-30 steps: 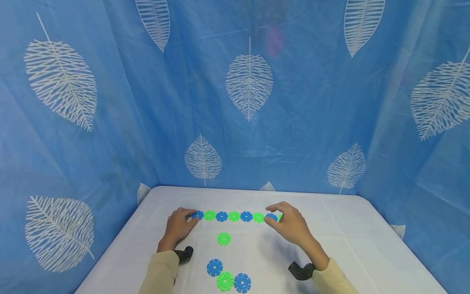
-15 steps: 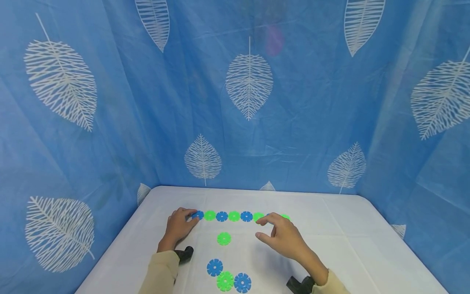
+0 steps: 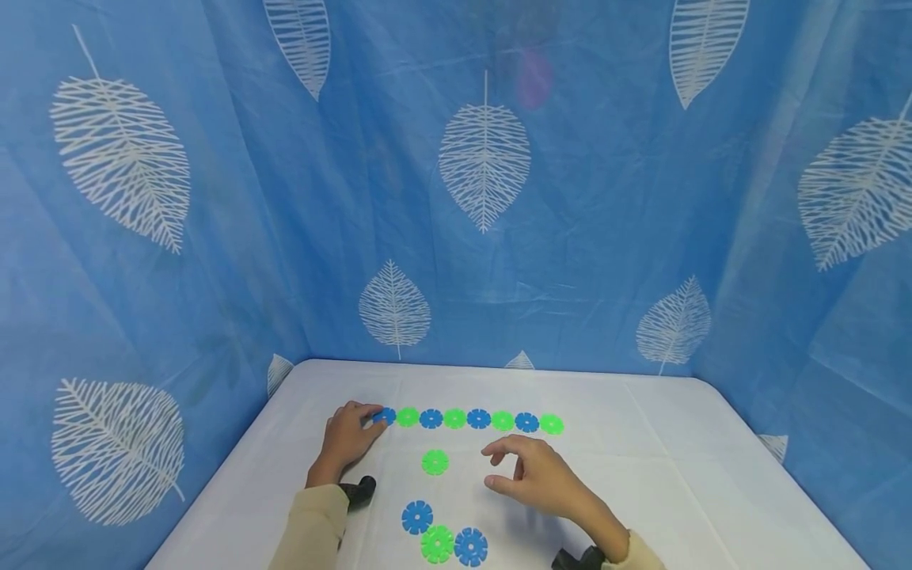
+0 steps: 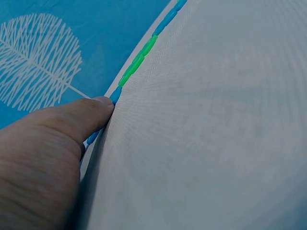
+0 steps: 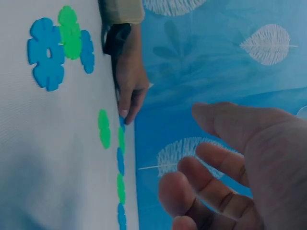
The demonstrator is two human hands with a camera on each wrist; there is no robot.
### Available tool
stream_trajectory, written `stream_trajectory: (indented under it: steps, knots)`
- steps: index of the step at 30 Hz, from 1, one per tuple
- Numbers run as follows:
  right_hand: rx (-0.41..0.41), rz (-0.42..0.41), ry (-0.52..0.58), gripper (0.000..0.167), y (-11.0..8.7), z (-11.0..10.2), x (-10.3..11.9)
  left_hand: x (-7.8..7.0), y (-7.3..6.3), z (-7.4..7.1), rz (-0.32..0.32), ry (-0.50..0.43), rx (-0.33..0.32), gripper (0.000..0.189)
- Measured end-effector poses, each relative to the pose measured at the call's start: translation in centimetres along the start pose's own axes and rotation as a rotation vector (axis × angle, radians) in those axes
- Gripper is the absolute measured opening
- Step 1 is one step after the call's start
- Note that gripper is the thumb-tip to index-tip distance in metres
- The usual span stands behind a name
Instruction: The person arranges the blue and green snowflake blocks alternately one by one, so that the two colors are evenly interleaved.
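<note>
Notched blue and green snowflake building discs form an alternating row near the table's back. My left hand [image 3: 347,438] pinches the blue disc [image 3: 387,413] at the row's left end between thumb and index finger; the thumb [image 4: 93,115] shows on its near side in the left wrist view. A green disc [image 3: 552,419] ends the row on the right. In front of the row, my right hand [image 3: 537,475] hovers with loosely bent fingers apart and nothing between them. Left of its fingertips lies a single green disc [image 3: 435,457].
Closer to the front, a blue disc [image 3: 416,509], a green disc [image 3: 437,535] and another blue disc [image 3: 471,538] lie grouped. A white cloth covers the table [image 3: 655,475]. Blue curtains [image 3: 484,301] with white leaf prints stand behind and at both sides.
My right hand has drawn back from the row's right end, toward the front and left, uncovering the last discs there. My left hand has stayed in place on its blue disc.
</note>
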State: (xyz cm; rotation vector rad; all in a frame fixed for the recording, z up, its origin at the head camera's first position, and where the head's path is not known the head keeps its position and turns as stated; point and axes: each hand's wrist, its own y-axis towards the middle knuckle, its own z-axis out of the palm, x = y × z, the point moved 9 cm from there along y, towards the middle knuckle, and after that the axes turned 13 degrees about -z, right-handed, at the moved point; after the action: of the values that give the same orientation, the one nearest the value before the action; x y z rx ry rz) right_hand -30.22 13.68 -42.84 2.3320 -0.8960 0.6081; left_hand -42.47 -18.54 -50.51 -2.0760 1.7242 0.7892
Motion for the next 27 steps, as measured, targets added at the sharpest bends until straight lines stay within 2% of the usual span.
stream_trajectory:
  steps: [8,16,27]
  knots:
    - [0.103,0.005,0.063,0.043,-0.1,1.9,-0.7,-0.2,-0.2,-0.1,-0.003,-0.002,0.005,0.038]
    - [0.148,-0.047,0.097,0.039,0.0,3.3,-0.4,-0.2,-0.1,-0.3,0.014,0.002,0.002,0.039]
    - [0.215,-0.067,0.153,0.044,-0.4,4.9,-0.3,-0.1,-0.1,-0.1,0.018,0.000,-0.005,0.039]
